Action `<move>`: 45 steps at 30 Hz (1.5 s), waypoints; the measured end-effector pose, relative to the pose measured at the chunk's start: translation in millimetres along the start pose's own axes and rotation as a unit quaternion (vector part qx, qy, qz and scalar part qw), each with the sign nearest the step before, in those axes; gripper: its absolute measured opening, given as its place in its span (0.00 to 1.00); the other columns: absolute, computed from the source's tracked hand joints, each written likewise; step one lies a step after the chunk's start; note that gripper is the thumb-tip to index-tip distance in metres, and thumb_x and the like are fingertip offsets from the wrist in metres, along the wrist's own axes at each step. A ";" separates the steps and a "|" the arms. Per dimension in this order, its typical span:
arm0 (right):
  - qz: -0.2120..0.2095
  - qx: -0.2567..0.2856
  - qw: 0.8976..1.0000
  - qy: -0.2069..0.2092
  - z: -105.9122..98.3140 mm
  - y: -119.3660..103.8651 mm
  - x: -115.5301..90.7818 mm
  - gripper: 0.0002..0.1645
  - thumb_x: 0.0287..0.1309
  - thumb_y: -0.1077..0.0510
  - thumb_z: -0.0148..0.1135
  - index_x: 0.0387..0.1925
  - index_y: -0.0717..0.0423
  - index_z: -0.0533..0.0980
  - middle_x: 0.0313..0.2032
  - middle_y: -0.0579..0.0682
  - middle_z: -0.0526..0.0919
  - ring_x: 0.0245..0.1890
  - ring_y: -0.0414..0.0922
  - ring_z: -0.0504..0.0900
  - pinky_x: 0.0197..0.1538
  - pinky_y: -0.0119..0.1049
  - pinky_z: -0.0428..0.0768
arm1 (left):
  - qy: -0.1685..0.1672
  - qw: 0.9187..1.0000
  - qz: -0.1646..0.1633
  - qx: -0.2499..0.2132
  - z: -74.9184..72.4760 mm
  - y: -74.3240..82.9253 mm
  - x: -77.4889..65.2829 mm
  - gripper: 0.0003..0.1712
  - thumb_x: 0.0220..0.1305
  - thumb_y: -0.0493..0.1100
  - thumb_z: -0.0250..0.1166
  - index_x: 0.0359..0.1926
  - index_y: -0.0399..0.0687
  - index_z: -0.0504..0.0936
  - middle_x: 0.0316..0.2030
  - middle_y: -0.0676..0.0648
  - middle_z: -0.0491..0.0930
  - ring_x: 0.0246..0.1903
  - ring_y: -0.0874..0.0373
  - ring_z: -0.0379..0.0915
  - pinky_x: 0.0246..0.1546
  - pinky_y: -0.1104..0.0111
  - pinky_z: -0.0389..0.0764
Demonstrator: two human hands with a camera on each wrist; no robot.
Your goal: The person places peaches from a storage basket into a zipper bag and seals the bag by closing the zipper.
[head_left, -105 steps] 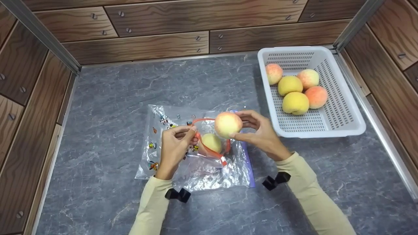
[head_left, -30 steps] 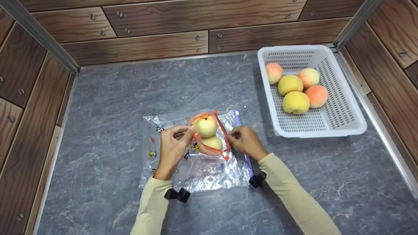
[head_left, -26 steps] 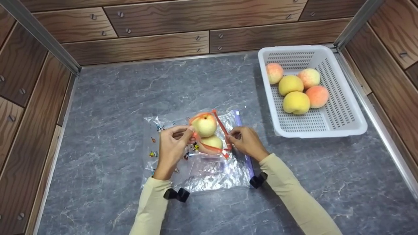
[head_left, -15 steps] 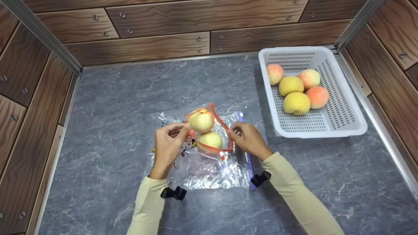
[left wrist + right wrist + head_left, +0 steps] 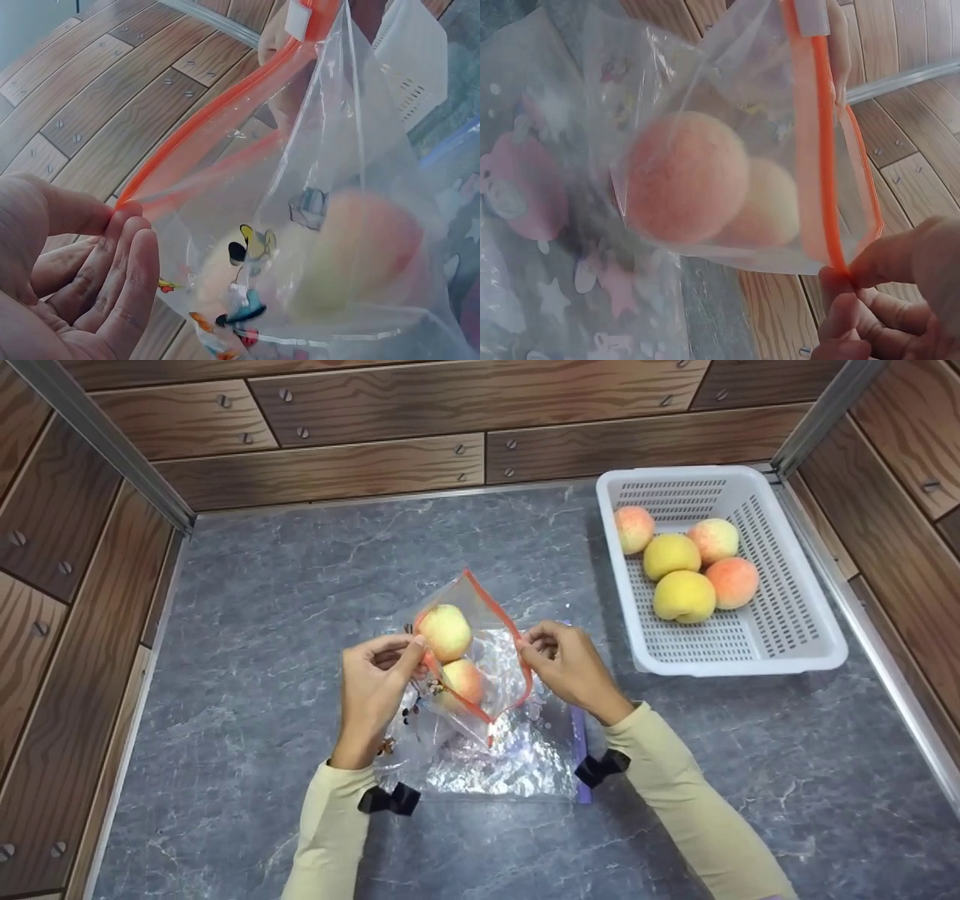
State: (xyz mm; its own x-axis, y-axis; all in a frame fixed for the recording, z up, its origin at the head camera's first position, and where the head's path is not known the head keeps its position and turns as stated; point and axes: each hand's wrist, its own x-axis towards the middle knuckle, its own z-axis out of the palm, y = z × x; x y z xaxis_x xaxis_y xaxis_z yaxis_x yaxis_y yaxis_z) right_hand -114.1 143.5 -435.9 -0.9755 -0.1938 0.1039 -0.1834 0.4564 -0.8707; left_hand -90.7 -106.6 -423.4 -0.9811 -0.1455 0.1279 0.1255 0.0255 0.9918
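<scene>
A clear zip bag with cartoon prints and an orange zip edge (image 5: pixel 496 609) hangs between both hands, its mouth spread wide. My left hand (image 5: pixel 371 686) pinches the left side of that edge between thumb and forefinger. On the other side my right hand (image 5: pixel 574 671) pinches the right side. Two peaches lie in the bag, an upper peach (image 5: pixel 448 631) and a lower peach (image 5: pixel 465 682) touching it. Through the plastic a reddish peach (image 5: pixel 688 176) shows in the right wrist view, with a paler peach (image 5: pixel 771 202) partly behind it.
A second clear bag (image 5: pixel 510 772) with a purple zip edge (image 5: pixel 581 754) lies flat on the grey marbled tabletop (image 5: pixel 247 660) underneath. At the back right stands a white slotted basket (image 5: pixel 814 660) holding several peaches. Wood-patterned walls enclose the table.
My right hand put a peach into the bag, let go and took the right zip edge. Both hands then lifted the bag and shifted it left; the peaches turned and slid inside.
</scene>
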 end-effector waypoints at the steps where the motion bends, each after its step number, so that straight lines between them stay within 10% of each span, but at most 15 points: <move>1: 0.000 0.001 1.000 0.004 -0.1 -0.9 -0.2 0.05 0.65 0.64 0.64 0.36 0.64 0.82 0.26 0.49 0.84 0.26 0.41 0.79 0.29 0.27 0.75 | 0.000 1.000 0.000 -0.002 0.0 0.3 0.2 0.08 0.64 0.33 0.69 0.36 0.27 0.86 0.25 0.40 0.86 0.20 0.57 0.82 0.25 0.67 0.86; 17: 0.006 0.037 0.999 0.031 -11.7 1.1 0.6 0.04 0.64 0.67 0.64 0.36 0.68 0.82 0.26 0.53 0.85 0.24 0.40 0.78 0.28 0.25 0.76 | 0.010 1.000 0.011 -0.006 -3.9 3.6 3.5 0.08 0.63 0.33 0.69 0.35 0.27 0.86 0.24 0.40 0.85 0.19 0.54 0.82 0.20 0.63 0.85; 26: 0.003 -0.046 0.999 -0.007 -26.8 1.1 -5.3 0.07 0.67 0.60 0.65 0.40 0.62 0.82 0.30 0.50 0.86 0.29 0.44 0.82 0.32 0.32 0.80 | -0.007 1.000 0.003 0.004 -0.6 0.9 4.8 0.11 0.65 0.35 0.69 0.36 0.26 0.85 0.25 0.41 0.86 0.20 0.53 0.83 0.22 0.61 0.86; 37: -0.063 -0.135 0.985 0.090 -86.3 -10.8 3.3 0.15 0.59 0.65 0.71 0.46 0.68 0.80 0.39 0.60 0.86 0.36 0.52 0.85 0.36 0.28 0.82 | -0.005 1.000 0.004 0.002 -3.9 -1.4 0.5 0.09 0.65 0.35 0.70 0.37 0.28 0.86 0.25 0.41 0.86 0.20 0.53 0.82 0.24 0.60 0.86; 45: -0.043 -0.259 0.958 0.112 -142.9 4.1 20.3 0.25 0.57 0.62 0.73 0.53 0.70 0.77 0.49 0.67 0.82 0.45 0.61 0.82 0.45 0.54 0.81 | -0.008 1.000 0.025 0.008 -0.3 -0.4 0.8 0.08 0.64 0.35 0.70 0.34 0.31 0.88 0.24 0.41 0.86 0.20 0.55 0.82 0.24 0.64 0.85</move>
State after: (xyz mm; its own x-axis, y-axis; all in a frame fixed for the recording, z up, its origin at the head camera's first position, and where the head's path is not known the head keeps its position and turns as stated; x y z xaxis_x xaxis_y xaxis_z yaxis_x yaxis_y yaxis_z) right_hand -152.0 265.5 -368.7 -0.9449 -0.0846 0.3162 -0.2431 0.8281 -0.5052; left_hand -91.4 -107.0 -423.7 -0.9757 -0.1283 0.1777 0.1728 0.0486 0.9838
